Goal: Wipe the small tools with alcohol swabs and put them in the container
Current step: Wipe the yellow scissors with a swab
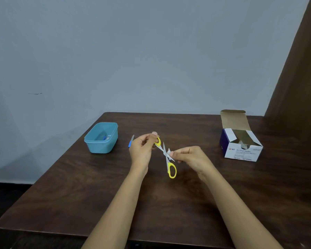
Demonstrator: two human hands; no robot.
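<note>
Above the middle of the dark wooden table (79,194), both bare hands hold a pair of yellow-handled scissors (166,155) in the air, blades spread wide in an X. The left hand (142,150) sits at about 9 o'clock from the pivot, its fingers closed around the upper yellow loop at 11 o'clock. The other loop hangs free at 5 o'clock, touching neither hand. The right hand (192,157) sits at 3 o'clock from the pivot, thumb and fingertips pinched on a small white alcohol swab (169,152), which is pressed against a blade just beside the pivot.

A small tool with a blue handle and a silvery tip (131,141) lies on the table just beyond the left hand, at about 10 o'clock from it; what kind of tool cannot be told. Farther out at 9 o'clock from the hands stands the open light-blue plastic container (104,148), with something pale and blue inside, too blurred to name. At 3 o'clock, well apart from the right hand, stands the opened box of alcohol swabs (241,151), lid flap raised.
</note>
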